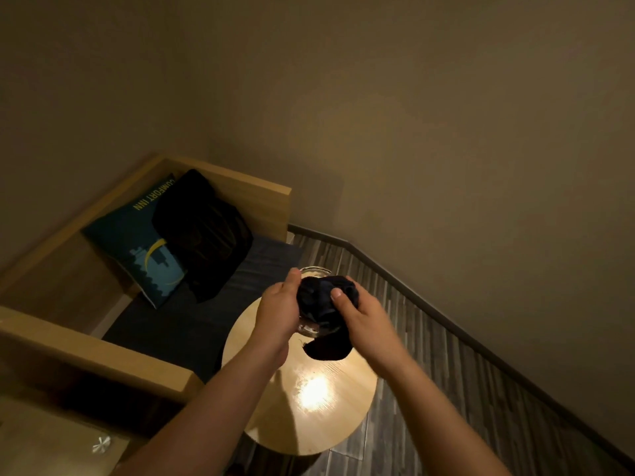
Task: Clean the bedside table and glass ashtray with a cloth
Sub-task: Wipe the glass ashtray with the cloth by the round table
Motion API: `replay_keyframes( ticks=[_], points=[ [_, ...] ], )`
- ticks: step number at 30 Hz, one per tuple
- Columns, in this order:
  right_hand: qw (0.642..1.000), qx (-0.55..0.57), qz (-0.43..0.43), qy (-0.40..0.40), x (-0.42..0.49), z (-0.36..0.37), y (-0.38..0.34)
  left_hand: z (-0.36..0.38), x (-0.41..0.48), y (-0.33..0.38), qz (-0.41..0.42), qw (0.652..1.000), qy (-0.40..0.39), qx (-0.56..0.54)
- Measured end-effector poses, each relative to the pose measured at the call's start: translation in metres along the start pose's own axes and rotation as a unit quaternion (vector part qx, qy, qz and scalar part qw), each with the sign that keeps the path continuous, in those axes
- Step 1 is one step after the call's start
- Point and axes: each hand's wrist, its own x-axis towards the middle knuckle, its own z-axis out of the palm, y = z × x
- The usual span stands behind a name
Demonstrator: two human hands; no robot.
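I hold the clear glass ashtray (309, 327) above the round wooden bedside table (309, 407). My left hand (278, 310) grips the ashtray at its left side, thumb up by the rim. My right hand (360, 314) presses a dark cloth (321, 297) into the ashtray, thumb on top of the bunched fabric. A loose end of the cloth hangs below the hands. Most of the ashtray is hidden by the cloth and fingers; only its far rim and lower edge show.
A wooden sofa frame (103, 348) with a dark seat stands to the left, carrying a blue printed cushion (137, 242) and a black cushion (202, 231). Grey plank floor (429, 389) lies to the right, bounded by a beige wall (446, 132) with dark skirting.
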Motion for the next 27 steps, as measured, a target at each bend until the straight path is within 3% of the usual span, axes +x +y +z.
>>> replay_keyframes(
  ticks=[3,5,9,12,14,16,20,24,27],
  points=[
    [0.996,0.008,0.023,0.085,-0.007,0.023,0.012,0.010,-0.006,-0.010,0.015,0.999,0.031,-0.035],
    [0.997,0.011,0.024,0.078,-0.006,0.020,0.013,0.006,-0.004,-0.009,-0.001,0.999,0.002,-0.036],
    [0.996,-0.075,-0.015,-0.049,0.005,-0.026,-0.006,-0.015,0.010,0.017,-0.072,0.988,-0.133,-0.008],
    [0.964,-0.185,-0.013,-0.189,0.015,-0.051,-0.028,-0.024,0.012,0.033,-0.102,0.959,-0.254,0.076],
    [0.945,-0.225,-0.015,-0.236,0.019,-0.056,-0.039,-0.023,0.013,0.038,-0.091,0.945,-0.289,0.123],
    [0.948,-0.228,-0.017,-0.220,0.020,-0.052,-0.043,-0.019,0.013,0.039,-0.064,0.952,-0.271,0.126],
    [0.981,-0.168,-0.002,-0.095,0.013,-0.034,-0.026,-0.008,0.011,0.028,-0.011,0.980,-0.172,0.097],
    [0.998,-0.044,0.025,0.025,0.000,-0.006,-0.003,0.002,0.007,0.003,-0.023,0.998,-0.041,0.032],
    [0.994,-0.025,0.049,0.099,-0.007,0.017,0.012,0.010,-0.003,-0.015,-0.018,1.000,0.009,-0.010]
  ],
)
